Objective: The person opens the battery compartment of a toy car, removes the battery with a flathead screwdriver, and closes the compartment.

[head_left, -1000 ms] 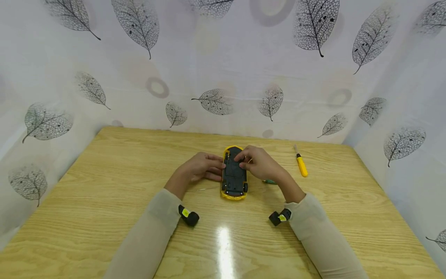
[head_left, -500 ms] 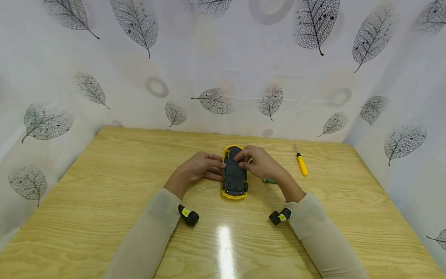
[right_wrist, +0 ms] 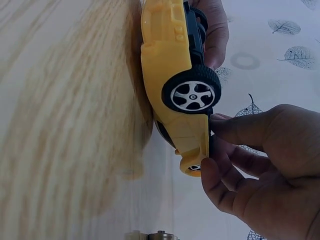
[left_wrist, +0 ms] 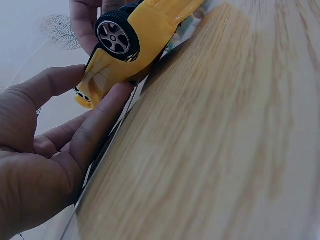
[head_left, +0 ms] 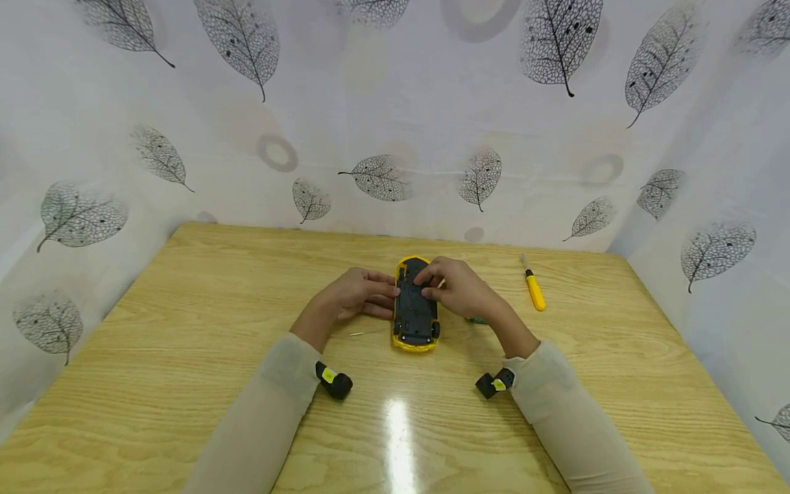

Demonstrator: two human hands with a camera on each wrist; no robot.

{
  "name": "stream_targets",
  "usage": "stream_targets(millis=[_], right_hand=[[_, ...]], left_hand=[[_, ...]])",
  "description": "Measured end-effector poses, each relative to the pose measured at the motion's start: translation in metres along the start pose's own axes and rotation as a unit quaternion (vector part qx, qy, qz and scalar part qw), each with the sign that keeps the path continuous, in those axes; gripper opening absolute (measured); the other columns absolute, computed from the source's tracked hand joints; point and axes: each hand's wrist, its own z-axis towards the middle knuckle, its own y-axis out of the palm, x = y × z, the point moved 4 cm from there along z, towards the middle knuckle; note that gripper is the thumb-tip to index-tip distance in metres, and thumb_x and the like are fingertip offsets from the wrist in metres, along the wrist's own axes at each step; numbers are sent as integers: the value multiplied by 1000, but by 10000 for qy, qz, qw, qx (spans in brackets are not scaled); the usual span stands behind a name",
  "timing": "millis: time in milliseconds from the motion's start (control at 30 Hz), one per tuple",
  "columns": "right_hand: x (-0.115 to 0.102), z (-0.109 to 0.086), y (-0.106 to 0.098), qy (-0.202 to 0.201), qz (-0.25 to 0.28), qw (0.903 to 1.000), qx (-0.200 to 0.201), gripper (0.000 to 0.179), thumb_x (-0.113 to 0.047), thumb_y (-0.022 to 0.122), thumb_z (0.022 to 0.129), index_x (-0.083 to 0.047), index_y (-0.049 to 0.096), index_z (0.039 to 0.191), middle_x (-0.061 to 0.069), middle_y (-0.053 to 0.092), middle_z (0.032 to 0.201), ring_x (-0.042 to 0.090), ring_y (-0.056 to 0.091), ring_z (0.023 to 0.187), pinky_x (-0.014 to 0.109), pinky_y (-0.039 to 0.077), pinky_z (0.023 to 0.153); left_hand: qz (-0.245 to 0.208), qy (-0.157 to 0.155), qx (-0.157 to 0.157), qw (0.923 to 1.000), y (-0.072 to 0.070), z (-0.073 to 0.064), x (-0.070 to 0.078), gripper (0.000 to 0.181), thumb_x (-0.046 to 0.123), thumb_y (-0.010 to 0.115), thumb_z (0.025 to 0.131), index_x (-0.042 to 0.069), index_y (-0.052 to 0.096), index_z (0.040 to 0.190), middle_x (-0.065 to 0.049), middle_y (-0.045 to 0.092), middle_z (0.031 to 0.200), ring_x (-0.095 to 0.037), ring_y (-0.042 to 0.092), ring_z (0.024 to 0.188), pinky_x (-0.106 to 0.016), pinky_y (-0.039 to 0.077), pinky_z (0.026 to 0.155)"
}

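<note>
A yellow toy car point(head_left: 416, 302) lies upside down on the table, its black underside facing up and its wheels showing. My left hand point(head_left: 358, 293) holds the car's left side; in the left wrist view the thumb and a finger point(left_wrist: 102, 112) close on the yellow body near a wheel point(left_wrist: 116, 37). From the other side my right hand point(head_left: 457, 285) grips the car, with thumb and index fingertip on the underside. In the right wrist view a lower fingertip point(right_wrist: 210, 175) meets the yellow edge beyond the wheel point(right_wrist: 192, 95).
A yellow-handled screwdriver point(head_left: 534, 291) lies to the right on the wooden table point(head_left: 204, 384). Under my right forearm a green handle point(head_left: 476, 320) is partly covered. A thin metal rod point(head_left: 356, 334) lies left of the car. Leaf-patterned cloth point(head_left: 395, 103) stands behind the table.
</note>
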Motion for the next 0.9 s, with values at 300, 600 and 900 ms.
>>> stream_targets(millis=[300, 600, 900], right_hand=[[-2, -2, -3, 64, 79, 9999, -59, 23, -5, 73, 95, -6, 73, 118, 7, 68, 113, 19, 65, 94, 35, 59, 77], [2, -2, -6, 318, -112, 9994, -56, 24, -13, 78, 93, -6, 74, 116, 5, 70, 107, 21, 65, 94, 37, 59, 79], [3, -2, -8, 415, -76, 9991, -35, 26, -17, 79, 92, -5, 75, 115, 3, 69, 99, 16, 63, 84, 33, 57, 70]], left_hand=[[5, -18, -22, 10000, 0, -1, 0, 53, 3, 69, 97, -4, 49, 145, -25, 66, 127, -27, 73, 95, -43, 64, 85], [53, -16, -12, 10000, -1, 0, 1, 54, 3, 69, 96, -4, 49, 146, -24, 65, 129, -27, 73, 97, -43, 64, 85], [115, -29, 19, 9999, -1, 0, 1, 54, 3, 69, 97, -4, 49, 146, -24, 65, 129, -27, 73, 97, -43, 64, 87]])
